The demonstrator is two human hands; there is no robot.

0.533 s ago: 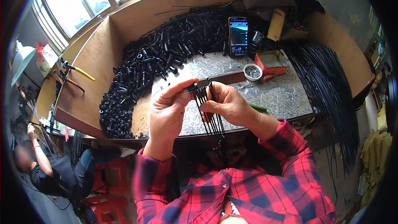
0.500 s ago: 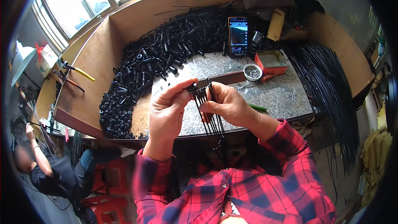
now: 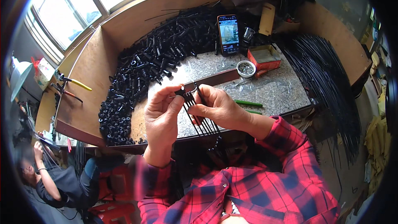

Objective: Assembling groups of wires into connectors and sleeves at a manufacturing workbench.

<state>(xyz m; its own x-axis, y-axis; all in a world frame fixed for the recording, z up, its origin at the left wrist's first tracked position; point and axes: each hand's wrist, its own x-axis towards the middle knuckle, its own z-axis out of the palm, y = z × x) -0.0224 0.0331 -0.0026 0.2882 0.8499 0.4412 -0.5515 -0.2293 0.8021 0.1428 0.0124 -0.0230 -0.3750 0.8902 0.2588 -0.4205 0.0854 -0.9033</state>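
My left hand (image 3: 161,120) pinches a small black cylindrical piece (image 3: 180,93) between thumb and fingertips, with a thin wire end showing beside it. Close to its right, my right hand (image 3: 224,108) grips a row of thin black rods (image 3: 204,127), which look like umbrella ribs. Their upper ends meet at the black piece; the lower ends fan down past the table's front edge. Exactly how the rods join the piece is hidden by my fingers.
Black tubular parts (image 3: 161,43) heap along the back left, with small toothed pieces (image 3: 116,127) nearer. Around the stone-patterned board stand a phone (image 3: 228,37), white cup (image 3: 246,69), red box (image 3: 269,64) and green-handled tools (image 3: 248,103). Long black rods (image 3: 327,72) lie right. A co-worker (image 3: 62,178) sits left.
The head view has shifted, so the table things sit a little lefter. My hands keep their holds, with the black piece tipped slightly. A second green handle now shows.
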